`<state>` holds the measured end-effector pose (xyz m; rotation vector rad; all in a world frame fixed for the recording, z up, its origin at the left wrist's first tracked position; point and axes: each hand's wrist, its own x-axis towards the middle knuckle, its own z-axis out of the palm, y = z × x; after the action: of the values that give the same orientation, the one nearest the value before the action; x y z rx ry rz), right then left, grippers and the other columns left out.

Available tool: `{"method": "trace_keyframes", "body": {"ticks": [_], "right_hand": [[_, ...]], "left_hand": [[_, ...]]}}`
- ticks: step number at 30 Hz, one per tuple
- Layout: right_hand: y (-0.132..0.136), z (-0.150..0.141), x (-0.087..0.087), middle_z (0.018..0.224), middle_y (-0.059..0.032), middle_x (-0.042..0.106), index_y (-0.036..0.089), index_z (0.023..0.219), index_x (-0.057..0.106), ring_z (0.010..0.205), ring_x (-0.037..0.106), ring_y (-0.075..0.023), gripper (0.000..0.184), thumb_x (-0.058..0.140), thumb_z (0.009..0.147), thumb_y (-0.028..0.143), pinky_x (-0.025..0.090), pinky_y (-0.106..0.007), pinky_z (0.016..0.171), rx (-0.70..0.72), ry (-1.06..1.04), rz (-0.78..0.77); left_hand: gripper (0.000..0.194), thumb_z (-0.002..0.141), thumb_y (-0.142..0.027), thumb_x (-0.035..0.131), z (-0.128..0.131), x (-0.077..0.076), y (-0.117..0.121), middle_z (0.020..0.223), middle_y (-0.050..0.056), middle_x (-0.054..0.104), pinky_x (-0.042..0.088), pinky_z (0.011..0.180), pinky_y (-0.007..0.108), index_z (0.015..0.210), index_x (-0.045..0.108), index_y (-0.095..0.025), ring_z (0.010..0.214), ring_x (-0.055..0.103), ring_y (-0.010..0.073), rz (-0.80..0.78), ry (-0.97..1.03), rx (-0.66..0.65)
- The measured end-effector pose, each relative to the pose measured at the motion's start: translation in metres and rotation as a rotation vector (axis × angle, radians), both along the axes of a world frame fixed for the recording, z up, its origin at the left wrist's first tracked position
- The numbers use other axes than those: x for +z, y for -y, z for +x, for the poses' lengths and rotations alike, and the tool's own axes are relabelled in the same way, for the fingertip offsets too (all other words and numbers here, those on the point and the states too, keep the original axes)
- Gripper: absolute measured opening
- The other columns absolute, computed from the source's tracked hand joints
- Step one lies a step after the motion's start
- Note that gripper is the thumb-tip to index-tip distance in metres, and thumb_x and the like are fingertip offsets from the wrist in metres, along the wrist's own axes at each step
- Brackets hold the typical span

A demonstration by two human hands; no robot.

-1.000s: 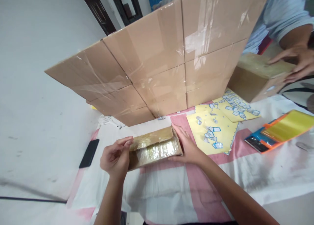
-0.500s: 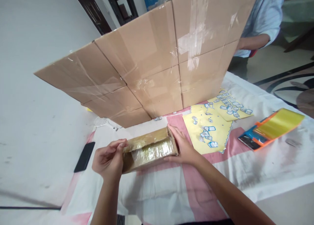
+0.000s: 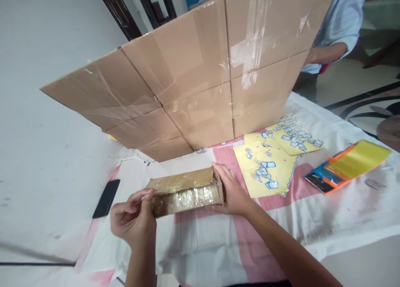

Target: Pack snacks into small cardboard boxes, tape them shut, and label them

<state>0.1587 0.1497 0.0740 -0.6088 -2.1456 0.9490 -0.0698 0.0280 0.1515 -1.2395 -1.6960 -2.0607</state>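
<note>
A small cardboard box (image 3: 184, 180) covered with shiny clear tape is held just above the table, its long side with a gap facing me. My right hand (image 3: 233, 193) grips its right end, thumb below and fingers over the far side. At the left end, my left hand (image 3: 134, 214) is closed in a pinch at the box's edge. Whether a flap or a strip of tape sits between those fingertips is too small to tell. Yellow sheets (image 3: 250, 182) with small white-and-blue cutouts lie to the right of the box.
A tall taped cardboard panel (image 3: 200, 116) stands across the table behind the box. A black phone (image 3: 106, 199) lies at the left by the wall. On the right rests an orange-and-yellow pack (image 3: 356, 164). Another person's sleeve (image 3: 343, 20) shows behind the panel.
The other person's hands and the larger box they held have gone from view at the right. My left hand has moved slightly left and down, and the small box has tilted a little.
</note>
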Motion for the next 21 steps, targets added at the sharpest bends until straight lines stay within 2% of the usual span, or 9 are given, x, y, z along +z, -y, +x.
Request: {"method": "trace_keyframes", "body": {"ticks": [9, 21], "right_hand": [[0.0003, -0.0003, -0.0003, 0.156, -0.0204, 0.038, 0.025, 0.164, 0.011, 0.147, 0.037, -0.0419, 0.127, 0.087, 0.069, 0.058, 0.035, -0.057, 0.117, 0.001, 0.001, -0.03], [0.0009, 0.0008, 0.0018, 0.158, -0.0205, 0.038, 0.024, 0.163, 0.014, 0.146, 0.038, -0.0424, 0.124, 0.088, 0.067, 0.051, 0.036, -0.056, 0.116, -0.015, 0.005, -0.029]], "left_hand": [[0.047, 0.071, -0.009, 0.081, 0.0012, -0.0017, -0.0013, 0.074, -0.005, 0.076, 0.063, 0.065, 0.034, 0.08, 0.037, -0.023, 0.065, 0.073, 0.0166, 0.072, 0.017, 0.013], [0.049, 0.069, -0.017, 0.083, 0.0083, 0.0019, -0.0074, 0.077, -0.006, 0.075, 0.063, 0.068, 0.039, 0.079, 0.035, -0.024, 0.058, 0.069, 0.0154, 0.091, 0.027, 0.096]]}}
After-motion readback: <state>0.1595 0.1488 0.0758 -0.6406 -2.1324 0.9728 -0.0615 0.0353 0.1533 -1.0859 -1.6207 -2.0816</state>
